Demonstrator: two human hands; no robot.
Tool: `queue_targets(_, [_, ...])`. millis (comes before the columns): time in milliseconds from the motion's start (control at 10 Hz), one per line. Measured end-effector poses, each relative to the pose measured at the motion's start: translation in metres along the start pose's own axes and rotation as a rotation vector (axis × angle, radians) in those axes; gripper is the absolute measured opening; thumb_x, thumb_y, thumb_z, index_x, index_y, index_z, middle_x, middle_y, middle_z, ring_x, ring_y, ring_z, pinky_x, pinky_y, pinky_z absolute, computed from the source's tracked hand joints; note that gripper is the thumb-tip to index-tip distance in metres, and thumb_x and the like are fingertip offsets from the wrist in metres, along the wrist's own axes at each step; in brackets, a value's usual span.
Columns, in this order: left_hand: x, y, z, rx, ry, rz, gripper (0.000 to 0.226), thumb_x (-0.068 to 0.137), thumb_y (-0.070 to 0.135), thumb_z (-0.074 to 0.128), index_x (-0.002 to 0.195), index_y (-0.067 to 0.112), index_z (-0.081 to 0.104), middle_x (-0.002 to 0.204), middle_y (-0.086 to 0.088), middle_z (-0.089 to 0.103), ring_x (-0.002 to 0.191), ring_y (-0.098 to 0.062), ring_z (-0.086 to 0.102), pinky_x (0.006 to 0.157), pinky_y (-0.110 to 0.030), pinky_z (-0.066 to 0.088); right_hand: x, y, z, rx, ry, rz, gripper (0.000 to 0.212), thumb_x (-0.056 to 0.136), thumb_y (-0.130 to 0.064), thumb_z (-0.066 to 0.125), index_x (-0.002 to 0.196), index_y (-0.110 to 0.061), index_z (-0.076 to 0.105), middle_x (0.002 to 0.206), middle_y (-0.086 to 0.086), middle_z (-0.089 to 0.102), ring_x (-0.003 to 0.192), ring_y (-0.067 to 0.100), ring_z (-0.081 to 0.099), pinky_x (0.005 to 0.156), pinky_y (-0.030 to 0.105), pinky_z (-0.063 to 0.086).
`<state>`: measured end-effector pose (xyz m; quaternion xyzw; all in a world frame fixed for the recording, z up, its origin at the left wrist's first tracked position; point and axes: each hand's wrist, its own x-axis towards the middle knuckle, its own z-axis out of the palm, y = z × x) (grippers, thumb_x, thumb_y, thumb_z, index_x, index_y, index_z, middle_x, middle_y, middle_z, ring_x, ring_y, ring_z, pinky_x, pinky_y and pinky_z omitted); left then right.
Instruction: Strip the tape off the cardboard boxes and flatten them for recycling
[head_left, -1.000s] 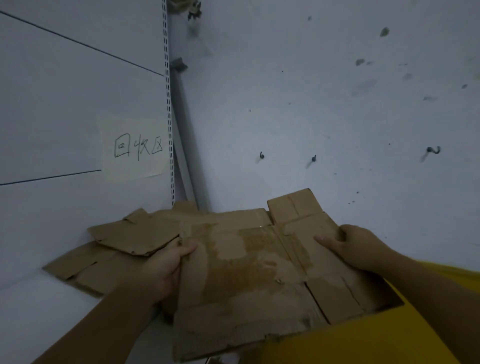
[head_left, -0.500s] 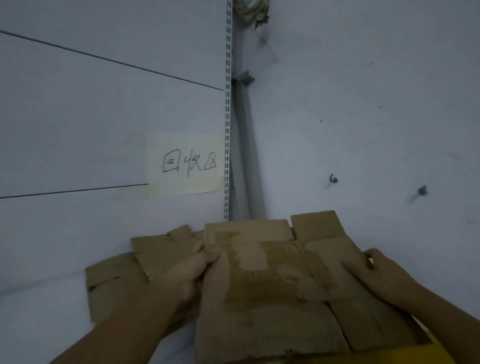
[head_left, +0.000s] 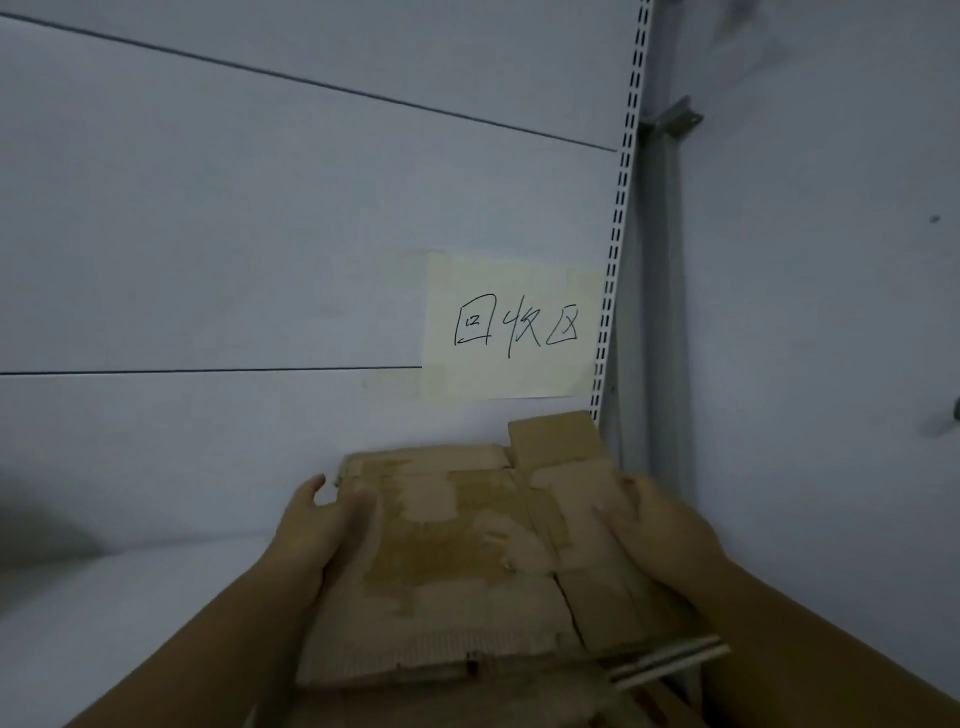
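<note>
A flattened brown cardboard box (head_left: 467, 566), its surface torn and patchy where tape came away, lies tilted in front of me against the white wall. My left hand (head_left: 322, 535) grips its left edge, thumb on top. My right hand (head_left: 660, 525) holds its right edge with fingers over the top face. More flattened cardboard (head_left: 670, 660) shows as layered edges under the sheet at the lower right. One flap (head_left: 556, 436) sticks up at the far right corner.
A pale paper note (head_left: 511, 327) with handwritten characters is stuck to the panelled wall just above the cardboard. A slotted metal shelf upright (head_left: 618, 234) with a grey bracket (head_left: 672, 122) runs down the corner. A white surface (head_left: 114, 613) extends to the left.
The view has swung left, so the note and upright now sit further right. Both hands have brought the sheet closer to the wall, covering the cardboard pile seen at the left before.
</note>
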<state>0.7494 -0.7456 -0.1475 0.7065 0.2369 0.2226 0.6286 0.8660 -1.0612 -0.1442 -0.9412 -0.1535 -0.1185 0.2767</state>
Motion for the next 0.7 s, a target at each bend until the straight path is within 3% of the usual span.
queue_targets(100, [0.007, -0.022, 0.003, 0.391, -0.041, 0.214, 0.076, 0.056, 0.065, 0.056, 0.118, 0.020, 0.055, 0.113, -0.005, 0.059, 0.108, -0.034, 0.058, 0.092, -0.045, 0.048, 0.020, 0.001, 0.032, -0.171, -0.067, -0.090, 0.049, 0.095, -0.043, 0.039, 0.139, -0.022, 0.036, 0.140, 0.006, 0.045, 0.118, 0.023, 0.048, 0.094, 0.031, 0.039])
queue_targets(200, [0.024, -0.038, 0.003, 0.606, -0.071, 0.254, 0.061, 0.066, 0.061, 0.051, 0.114, 0.025, 0.062, 0.114, -0.013, 0.062, 0.103, -0.032, 0.058, 0.094, -0.043, 0.047, 0.026, 0.011, 0.055, -0.080, -0.160, -0.156, 0.042, 0.097, -0.041, 0.035, 0.137, -0.029, 0.042, 0.148, 0.001, 0.037, 0.125, 0.018, 0.045, 0.104, 0.033, 0.037])
queue_targets(300, [0.036, -0.047, 0.005, 0.748, -0.083, 0.252, 0.049, 0.085, 0.048, 0.050, 0.133, 0.038, 0.046, 0.145, -0.015, 0.035, 0.125, -0.035, 0.041, 0.110, -0.047, 0.029, 0.033, 0.017, 0.061, -0.129, -0.174, -0.198, 0.041, 0.098, -0.041, 0.031, 0.134, -0.030, 0.045, 0.148, 0.001, 0.037, 0.125, 0.017, 0.044, 0.105, 0.033, 0.035])
queue_targets(400, [0.038, -0.052, 0.008, 0.806, -0.111, 0.263, 0.048, 0.091, 0.042, 0.046, 0.138, 0.038, 0.038, 0.152, -0.009, 0.027, 0.125, -0.031, 0.043, 0.108, -0.046, 0.030, 0.032, 0.016, 0.063, -0.211, -0.148, -0.226, 0.046, 0.097, -0.045, 0.023, 0.130, -0.026, 0.049, 0.140, 0.005, 0.045, 0.119, 0.019, 0.047, 0.101, 0.034, 0.037])
queue_targets(500, [0.033, -0.045, 0.010, 0.916, -0.134, 0.249, 0.048, 0.094, 0.042, 0.038, 0.141, 0.038, 0.030, 0.155, -0.007, 0.021, 0.132, -0.032, 0.035, 0.110, -0.046, 0.027, 0.024, 0.012, 0.054, -0.197, -0.043, -0.324, 0.047, 0.097, -0.042, 0.023, 0.124, -0.022, 0.055, 0.145, 0.006, 0.041, 0.126, 0.019, 0.042, 0.106, 0.032, 0.033])
queue_targets(600, [0.029, -0.031, 0.009, 1.037, -0.193, 0.205, 0.048, 0.096, 0.043, 0.033, 0.143, 0.034, 0.024, 0.155, -0.008, 0.018, 0.134, -0.032, 0.030, 0.112, -0.044, 0.023, 0.020, 0.002, 0.038, 0.126, 0.022, -0.491, 0.026, 0.094, -0.027, 0.047, 0.116, -0.025, 0.061, 0.147, -0.003, 0.038, 0.133, 0.014, 0.037, 0.110, 0.041, 0.031])
queue_targets(700, [0.027, -0.005, 0.008, 1.090, -0.229, 0.175, 0.050, 0.097, 0.044, 0.031, 0.144, 0.029, 0.025, 0.153, -0.006, 0.023, 0.138, -0.027, 0.026, 0.114, -0.041, 0.021, 0.004, -0.018, -0.028, 0.706, 0.004, -0.562, 0.030, 0.084, -0.059, 0.052, 0.104, -0.041, 0.065, 0.119, -0.023, 0.062, 0.106, -0.006, 0.058, 0.084, 0.018, 0.052])
